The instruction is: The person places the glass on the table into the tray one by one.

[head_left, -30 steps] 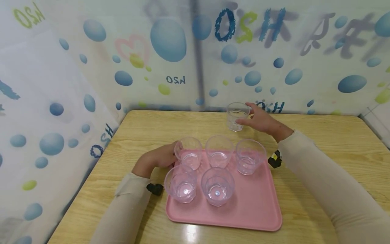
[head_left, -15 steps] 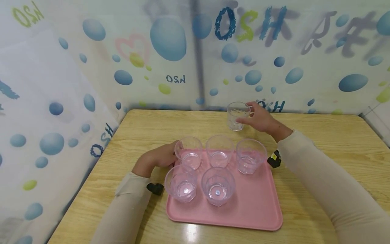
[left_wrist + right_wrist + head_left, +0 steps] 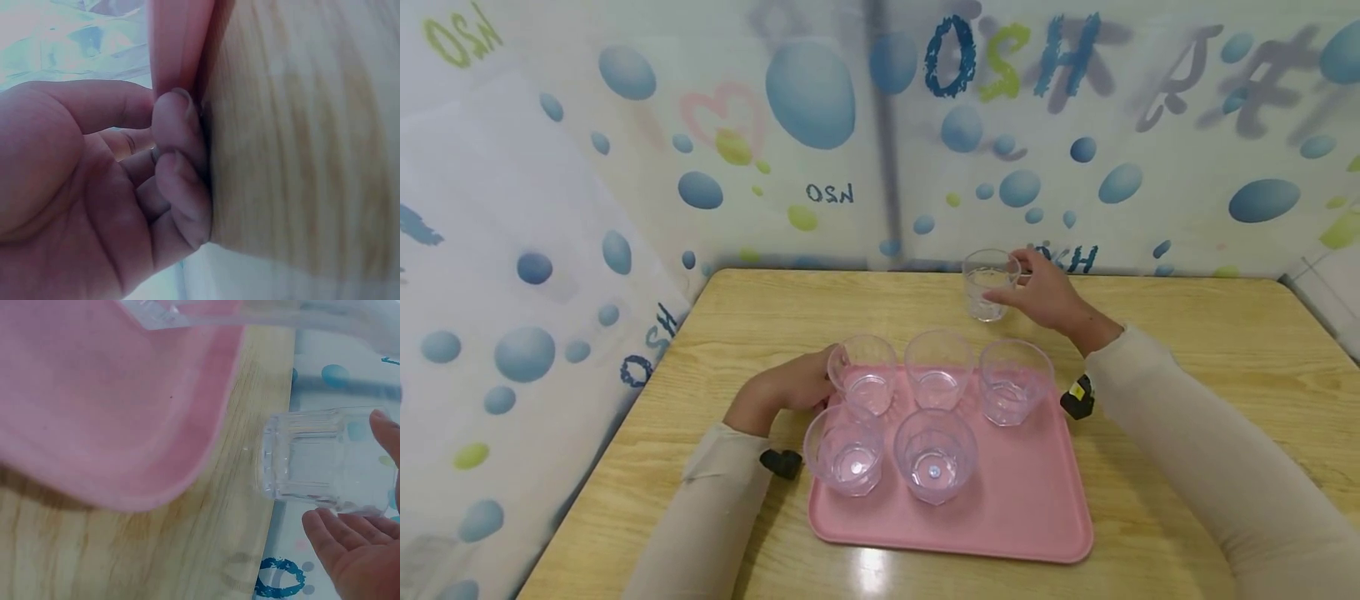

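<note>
At the far side of the table my right hand (image 3: 1047,292) holds a clear plastic cup (image 3: 987,292), thumb on the near side and fingers round the wall. In the right wrist view the cup stands upright, its base close over the wood. My left hand (image 3: 801,382) grips the left edge of a pink tray (image 3: 1000,525). The left wrist view shows the thumb at the tray's rim and the fingers curled beneath it, by the table. Several similar clear cups stand on the tray, among them a front middle cup (image 3: 935,457) and a back right cup (image 3: 1015,382).
The wooden table (image 3: 1195,350) runs back to a white wall covering (image 3: 1037,150) printed with blue and green drops. Dark wrist cameras sit on both sleeves, the right one (image 3: 1077,397) near the tray's back right corner.
My right hand and the clear cup have shifted slightly to the right along the back of the table. The left hand, the tray and its cups stay as they were.
</note>
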Demonstrator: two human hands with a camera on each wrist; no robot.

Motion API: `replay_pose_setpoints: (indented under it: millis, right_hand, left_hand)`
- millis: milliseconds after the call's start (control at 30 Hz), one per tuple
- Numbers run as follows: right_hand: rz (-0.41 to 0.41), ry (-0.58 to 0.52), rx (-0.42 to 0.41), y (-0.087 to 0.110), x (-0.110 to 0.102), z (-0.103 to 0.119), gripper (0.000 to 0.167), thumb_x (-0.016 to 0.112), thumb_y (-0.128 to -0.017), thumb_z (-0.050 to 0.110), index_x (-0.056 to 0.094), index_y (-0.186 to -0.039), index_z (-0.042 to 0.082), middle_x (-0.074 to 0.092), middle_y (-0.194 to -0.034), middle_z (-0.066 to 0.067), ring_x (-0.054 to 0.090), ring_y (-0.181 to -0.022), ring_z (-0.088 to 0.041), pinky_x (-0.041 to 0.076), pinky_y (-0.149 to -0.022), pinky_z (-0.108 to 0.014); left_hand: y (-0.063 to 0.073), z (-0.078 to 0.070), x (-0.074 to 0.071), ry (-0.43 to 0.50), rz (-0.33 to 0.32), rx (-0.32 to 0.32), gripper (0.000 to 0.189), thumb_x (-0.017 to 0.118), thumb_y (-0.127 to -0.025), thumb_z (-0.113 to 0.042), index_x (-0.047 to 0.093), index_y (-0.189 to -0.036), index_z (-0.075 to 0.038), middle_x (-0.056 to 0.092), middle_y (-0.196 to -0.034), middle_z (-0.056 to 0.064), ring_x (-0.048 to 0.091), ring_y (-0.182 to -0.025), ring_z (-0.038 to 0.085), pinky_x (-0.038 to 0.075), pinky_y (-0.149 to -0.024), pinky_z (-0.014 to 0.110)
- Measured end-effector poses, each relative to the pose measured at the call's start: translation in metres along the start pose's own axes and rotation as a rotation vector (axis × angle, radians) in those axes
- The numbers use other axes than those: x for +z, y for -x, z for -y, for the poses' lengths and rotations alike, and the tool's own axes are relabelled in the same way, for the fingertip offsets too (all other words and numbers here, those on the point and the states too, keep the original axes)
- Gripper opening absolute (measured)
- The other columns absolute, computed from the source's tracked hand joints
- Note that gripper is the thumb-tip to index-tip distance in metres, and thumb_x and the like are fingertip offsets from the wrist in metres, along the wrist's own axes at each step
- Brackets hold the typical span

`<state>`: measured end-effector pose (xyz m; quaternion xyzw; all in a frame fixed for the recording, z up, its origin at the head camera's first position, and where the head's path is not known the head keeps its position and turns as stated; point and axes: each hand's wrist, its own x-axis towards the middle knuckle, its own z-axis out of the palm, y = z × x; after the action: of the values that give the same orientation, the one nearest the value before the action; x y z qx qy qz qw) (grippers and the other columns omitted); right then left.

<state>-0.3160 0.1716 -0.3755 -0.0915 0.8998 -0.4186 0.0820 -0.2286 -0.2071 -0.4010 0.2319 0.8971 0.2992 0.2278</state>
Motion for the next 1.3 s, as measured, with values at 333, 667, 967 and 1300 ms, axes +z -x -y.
replay_pose_setpoints:
  millis: [333,667,967,1300]
  right_hand:
    - [-0.1,-0.088,-0.059,0.022,-0.008,0.003,0.094,0.076,-0.086,0.047,0.026,-0.154,0.007,0.038,-0.154,-0.014,0.039,-0.144,-0.036,0.04,-0.11,-0.057]
    - [-0.189,-0.151,-0.091,0.046,-0.023,0.021,0.093,0.077,-0.086,0.044,0.025,-0.154,0.009,0.043,-0.152,-0.011,0.039,-0.142,-0.033,0.041,-0.109,-0.055]
    - [-0.256,-0.194,-0.126,0.075,-0.032,0.031,0.085,0.076,-0.088,0.039,0.027,-0.154,0.016,0.047,-0.147,-0.003,0.045,-0.134,-0.023,0.045,-0.096,-0.03]
    - [-0.313,-0.325,-0.264,0.113,-0.032,0.046,0.072,0.075,-0.09,0.011,0.034,-0.149,0.016,0.052,-0.141,-0.001,0.052,-0.125,-0.009,0.047,-0.087,-0.011]
  left_hand:
    - [0.001,-0.002,-0.001,-0.015,-0.005,0.01,0.033,0.049,-0.105,-0.022,0.045,-0.133,-0.005,0.056,-0.095,0.006,0.057,-0.087,0.019,0.047,-0.086,0.037]
    - [0.0,-0.001,0.001,-0.009,-0.014,0.006,0.037,0.05,-0.104,-0.022,0.044,-0.138,-0.006,0.058,-0.105,0.007,0.056,-0.1,0.022,0.044,-0.093,0.04]
    - [0.0,0.001,0.002,-0.005,-0.016,0.015,0.038,0.05,-0.105,-0.023,0.043,-0.139,-0.008,0.057,-0.121,0.009,0.054,-0.107,0.024,0.044,-0.098,0.043]
    - [-0.002,0.0,0.001,-0.001,-0.016,0.048,0.033,0.05,-0.105,-0.021,0.047,-0.135,-0.009,0.059,-0.115,0.007,0.055,-0.104,0.023,0.045,-0.097,0.042]
